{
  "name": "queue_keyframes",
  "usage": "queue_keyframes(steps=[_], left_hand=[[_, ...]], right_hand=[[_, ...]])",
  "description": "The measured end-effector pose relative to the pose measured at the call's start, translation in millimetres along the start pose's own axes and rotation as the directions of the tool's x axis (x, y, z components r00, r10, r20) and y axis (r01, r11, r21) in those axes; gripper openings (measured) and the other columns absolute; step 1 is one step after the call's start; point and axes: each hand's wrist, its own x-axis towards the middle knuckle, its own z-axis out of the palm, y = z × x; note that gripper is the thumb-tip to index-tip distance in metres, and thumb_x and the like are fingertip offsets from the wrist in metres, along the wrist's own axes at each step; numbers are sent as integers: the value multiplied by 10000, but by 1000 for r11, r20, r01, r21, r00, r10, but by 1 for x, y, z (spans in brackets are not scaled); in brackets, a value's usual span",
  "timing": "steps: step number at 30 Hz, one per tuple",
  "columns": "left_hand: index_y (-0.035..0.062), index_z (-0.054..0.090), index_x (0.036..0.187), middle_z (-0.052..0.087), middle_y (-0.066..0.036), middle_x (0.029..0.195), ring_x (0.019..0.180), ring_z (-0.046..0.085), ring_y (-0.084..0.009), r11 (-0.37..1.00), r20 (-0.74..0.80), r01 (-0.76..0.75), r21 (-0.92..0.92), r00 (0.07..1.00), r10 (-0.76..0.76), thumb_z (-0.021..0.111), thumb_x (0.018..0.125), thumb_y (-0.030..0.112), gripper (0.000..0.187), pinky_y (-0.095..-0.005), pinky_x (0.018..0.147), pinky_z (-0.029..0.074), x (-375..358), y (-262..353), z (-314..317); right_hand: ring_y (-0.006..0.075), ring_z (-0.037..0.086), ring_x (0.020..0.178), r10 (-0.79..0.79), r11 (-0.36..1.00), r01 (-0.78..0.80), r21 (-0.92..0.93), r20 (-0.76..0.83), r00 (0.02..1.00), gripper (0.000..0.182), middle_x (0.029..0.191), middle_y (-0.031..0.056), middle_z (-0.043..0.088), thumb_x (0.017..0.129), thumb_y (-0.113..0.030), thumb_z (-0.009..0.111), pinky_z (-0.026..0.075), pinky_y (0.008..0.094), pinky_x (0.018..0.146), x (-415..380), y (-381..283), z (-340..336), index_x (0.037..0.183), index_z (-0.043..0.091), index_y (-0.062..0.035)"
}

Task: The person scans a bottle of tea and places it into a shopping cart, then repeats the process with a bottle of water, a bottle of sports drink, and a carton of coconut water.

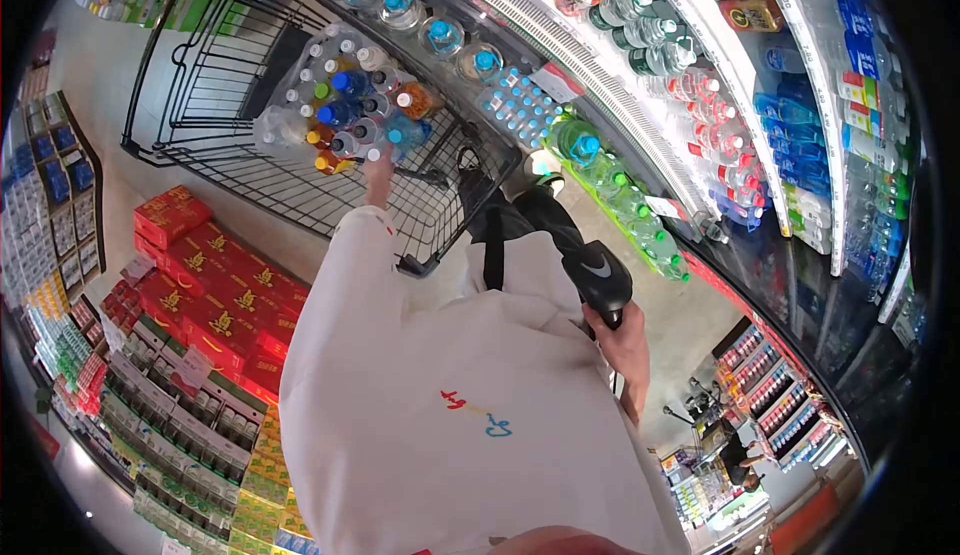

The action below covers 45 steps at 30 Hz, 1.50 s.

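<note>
My left hand (378, 177) reaches into a wire shopping cart (290, 200), its fingers closed at the white cap of a clear bottle (374, 154). Packed around that bottle are several others, among them blue bottles (349, 83) and an orange drink bottle (416, 102). A plastic bag (284, 133) bunches at their left side. Close to my body, my right hand (622, 340) grips the handle of a black device (598, 273) with a rounded head and a white swoosh.
Bottled drinks fill a lit shelf (640, 45) along the right. Green bottles (630, 195) line its lower edge near my legs. Red gift boxes (215, 285) are stacked on the left, below the cart. Another person (738, 458) is in the far lower right.
</note>
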Motion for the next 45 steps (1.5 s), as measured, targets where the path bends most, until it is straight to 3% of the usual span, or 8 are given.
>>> queue_keyframes(steps=[6, 8, 15, 21, 32, 36, 42, 45], left_hand=[[77, 599, 885, 533, -1, 706, 526, 482, -111, 925, -35, -239, 297, 965, 260, 764, 826, 308, 290, -288, 443, 418, 41, -55, -6], [80, 595, 879, 511, 2, 668, 491, 470, -117, 963, 150, -92, 255, 987, 54, 726, 859, 313, 268, -273, 432, 418, -27, -30, 2], [61, 622, 914, 589, -15, 688, 495, 501, -68, 715, 438, -250, 653, 895, -86, 661, 903, 290, 232, -260, 393, 361, -111, -19, 47], [-76, 432, 1354, 530, -193, 1237, 1117, 537, -296, 327, 269, -730, 600, 569, 777, 637, 898, 181, 562, -421, 930, 462, -210, 15, 111], [-68, 451, 1286, 708, -189, 982, 950, 682, -264, 44, 958, -998, -38, -24, 287, 704, 903, 313, 597, -379, 825, 512, -438, 56, 596], [-38, 544, 1268, 711, -231, 960, 948, 690, -358, -117, 754, -975, -188, -219, 619, 734, 865, 360, 598, -417, 819, 516, -511, 26, 749], [21, 733, 873, 679, -254, 785, 830, 649, -472, -190, 796, -981, -50, -154, 586, 714, 857, 330, 310, -462, 764, 524, -518, 28, 836], [-14, 658, 1110, 677, -277, 1028, 982, 647, -433, -82, 803, -993, -90, -121, 584, 691, 876, 367, 448, -453, 856, 491, -547, 25, 801]], right_hand=[[160, 577, 684, -86, 996, 87, 9, -77, 993, 266, 737, 67, 643, 847, -149, 737, 480, 326, 666, 9, 3, -12, 1038, 654, 18], [386, 646, 803, -149, 988, 150, 22, -29, 988, 356, 900, 199, 696, 815, -156, 748, 506, 415, 766, 11, 1, -23, 1116, 631, -6], [390, 651, 845, -244, 953, 258, 158, -105, 964, 401, 894, 194, 685, 843, -222, 725, 502, 431, 760, 24, 57, -55, 1185, 609, -47], [422, 652, 962, -371, 828, 456, 326, -292, 882, 436, 994, 212, 695, 868, -202, 724, 512, 429, 822, 37, 118, -109, 1233, 578, -15], [390, 658, 944, -194, 783, 346, 517, -326, 925, 419, 1009, 196, 688, 872, -207, 719, 508, 409, 821, 56, 236, -206, 1242, 582, -67], [299, 624, 809, -129, 769, 313, 557, -345, 930, 355, 929, 161, 673, 880, -231, 720, 504, 376, 780, 50, 267, -232, 1167, 606, -56], [183, 562, 696, 58, 767, 183, 615, -350, 935, 305, 792, 96, 642, 874, -235, 732, 491, 361, 678, 50, 308, -244, 1078, 627, -34], [172, 548, 681, 63, 726, 210, 655, -367, 928, 306, 767, 91, 630, 871, -237, 737, 484, 361, 663, 56, 317, -246, 1064, 628, -26]])
